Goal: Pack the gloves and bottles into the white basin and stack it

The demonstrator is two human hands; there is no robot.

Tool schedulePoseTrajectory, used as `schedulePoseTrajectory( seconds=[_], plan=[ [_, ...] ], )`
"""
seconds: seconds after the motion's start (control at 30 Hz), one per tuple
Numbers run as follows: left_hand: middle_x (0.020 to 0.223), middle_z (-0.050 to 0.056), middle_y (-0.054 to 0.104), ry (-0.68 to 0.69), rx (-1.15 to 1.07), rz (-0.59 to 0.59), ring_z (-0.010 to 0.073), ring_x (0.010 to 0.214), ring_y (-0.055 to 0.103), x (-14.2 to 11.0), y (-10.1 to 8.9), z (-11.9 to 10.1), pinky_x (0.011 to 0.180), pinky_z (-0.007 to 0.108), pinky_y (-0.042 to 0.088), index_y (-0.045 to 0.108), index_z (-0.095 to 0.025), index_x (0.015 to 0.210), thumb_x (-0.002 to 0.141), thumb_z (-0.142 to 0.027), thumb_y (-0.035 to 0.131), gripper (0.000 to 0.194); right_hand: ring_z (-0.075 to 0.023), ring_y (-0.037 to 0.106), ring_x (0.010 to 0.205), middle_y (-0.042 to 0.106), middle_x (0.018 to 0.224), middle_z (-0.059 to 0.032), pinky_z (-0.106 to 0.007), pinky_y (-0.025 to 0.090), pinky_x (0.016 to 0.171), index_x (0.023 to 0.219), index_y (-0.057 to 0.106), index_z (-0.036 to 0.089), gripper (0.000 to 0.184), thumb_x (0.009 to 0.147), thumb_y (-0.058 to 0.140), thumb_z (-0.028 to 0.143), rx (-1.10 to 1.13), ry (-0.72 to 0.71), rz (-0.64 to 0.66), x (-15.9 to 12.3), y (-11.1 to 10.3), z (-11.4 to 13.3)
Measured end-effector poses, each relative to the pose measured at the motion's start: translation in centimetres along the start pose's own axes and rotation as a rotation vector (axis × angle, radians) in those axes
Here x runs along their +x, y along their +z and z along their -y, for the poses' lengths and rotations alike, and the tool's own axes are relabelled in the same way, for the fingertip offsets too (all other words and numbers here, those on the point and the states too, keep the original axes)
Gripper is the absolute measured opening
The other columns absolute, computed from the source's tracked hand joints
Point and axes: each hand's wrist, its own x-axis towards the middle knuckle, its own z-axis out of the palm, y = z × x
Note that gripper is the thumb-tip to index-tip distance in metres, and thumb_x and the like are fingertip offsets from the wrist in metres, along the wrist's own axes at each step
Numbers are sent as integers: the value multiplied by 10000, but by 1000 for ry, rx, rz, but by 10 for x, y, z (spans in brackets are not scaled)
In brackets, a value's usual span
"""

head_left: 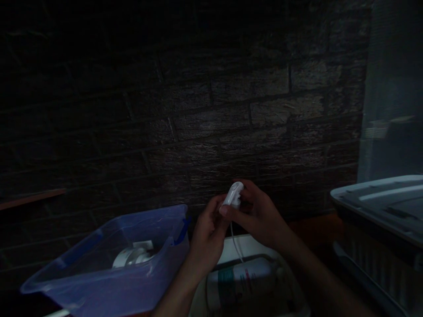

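A small, glossy white plastic piece with a rounded end [233, 193] is held up between two bare hands, above and to the right of the translucent blue plastic tub [109, 293]. The right hand [264, 216] pinches it between thumb and fingers. The left hand [209, 233], the nearer of the two to the tub, meets it from the other side; its fingertips are partly hidden, so its grip cannot be told. The hands are close together around the piece.

A thin white cord or tube [235, 244] hangs from the piece toward a white plastic bottle with a green-banded label [254, 277]. The bottle lies on its side in an open off-white container [257, 241], to the right of the tub; whether the cord joins it is unclear.

Inside the tub sit rounded white objects [127, 257], too dim to identify. Well to the tub's right stands a ribbed box with a pale grey lid [383, 198]. Behind the tub rises a dark, rough brick wall [214, 110].
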Motion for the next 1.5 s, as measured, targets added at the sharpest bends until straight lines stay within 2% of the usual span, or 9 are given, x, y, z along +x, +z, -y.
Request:
schedulePoseTrajectory(
  seconds=[0.2,0.37,0.53,0.77,0.9,1.03,1.23,1.37,1.5],
  plan=[
    [1376,95,674,-56,-102,-45,244,1212,655,1,-1,-3,989,332,521,575,-233,1387,1012,-372,619,402,-180,696,959,723,1094,-39,-293,590,801,1282,630,249,345,958,705,341,214,-7,61,3,0,9],
    [1379,99,661,-68,-267,-96,238,1130,688,0,1,-3,938,357,548,548,-258,1419,1018,-408,597,432,-127,664,763,713,931,1,-246,573,677,1144,697,228,272,904,776,329,347,0,25,6,2,10],
    [1451,104,605,-62,-299,-124,258,1203,650,0,5,-4,962,381,547,540,-268,1436,1011,-423,602,456,-130,650,766,714,931,-17,-249,565,665,1083,700,199,263,876,807,322,340,26,35,7,2,6],
    [1290,55,708,30,-143,-188,235,1180,682,-3,5,-1,1065,403,507,193,-404,1638,978,-353,676,820,-190,704,926,738,1013,-43,-340,588,841,1118,695,210,303,864,817,324,252,-10,10,8,-1,3],
    [1372,69,663,165,77,-290,220,1196,661,-1,-1,5,1027,328,514,512,-347,1499,932,-335,734,609,-201,696,1062,736,1124,-58,-369,548,976,1179,688,222,238,946,720,260,133,-114,39,7,-3,0],
    [1148,51,758,144,164,-348,206,1036,701,4,-10,3,917,288,524,731,-240,1198,952,-377,703,283,-200,692,1092,712,1246,-73,-376,549,990,1259,669,233,276,984,657,241,63,-128,134,4,-1,-2],
    [999,29,775,97,121,-460,183,869,681,6,-21,4,752,260,490,757,-213,1082,976,-464,651,292,-200,717,971,729,1206,-79,-356,584,888,1352,620,222,555,843,825,298,50,9,147,1,2,-1],
    [967,30,768,83,164,-460,176,834,665,5,-19,7,708,260,461,745,-214,1038,996,-501,608,321,-202,716,891,776,959,-59,-329,559,827,1042,766,165,254,896,764,372,34,137,340,-3,4,4],
    [1044,48,777,73,141,-404,199,903,693,5,-13,6,755,282,489,738,-227,1116,1010,-475,589,308,-196,702,852,771,904,-44,-302,533,765,900,760,153,222,917,725,371,70,202,384,-5,11,2]
  ],
)
